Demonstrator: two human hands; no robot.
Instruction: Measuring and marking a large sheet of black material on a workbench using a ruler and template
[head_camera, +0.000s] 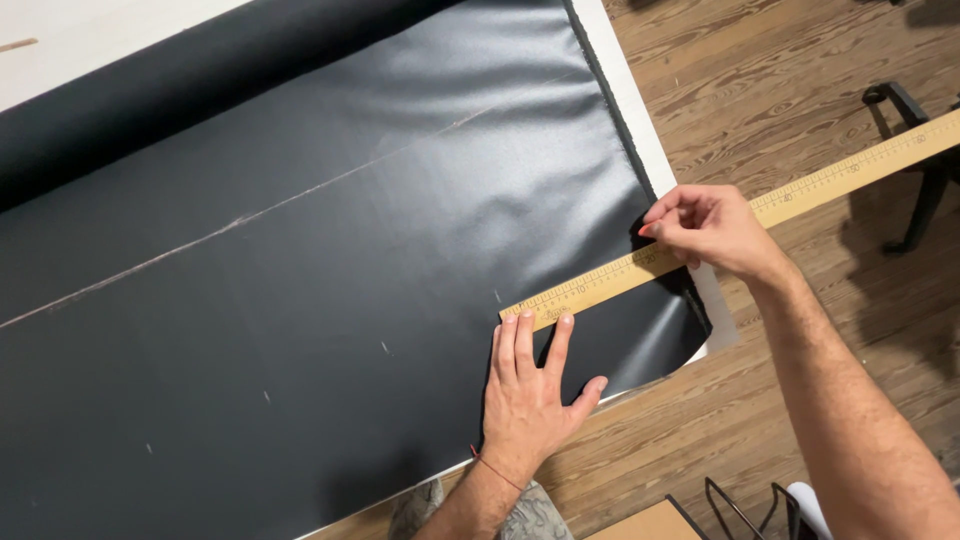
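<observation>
Black coated fabric (300, 270) is lying flat across most of the frame as we are measuring it on a white tabletop (655, 150), its rolled end running along the upper left. We are pressing our left hand (530, 385) palm-down at the lower centre, fingers (525, 335) spread open and flat on the cloth, their tips touching the near end of a long wooden ruler (620, 275). The ruler is slanting from the centre up to the right edge of the frame, passing over the fabric's right border and out above the wooden plank floor (760, 80). Our right hand (710, 230), right of centre, is bearing down on the ruler with fingers curled closed, pinching a small red marker (645, 230) at their tips, just beside the ruler's upper edge. A faint pale line is crossing the cloth diagonally. Black metal chair legs (920, 160) are showing at the upper right.
</observation>
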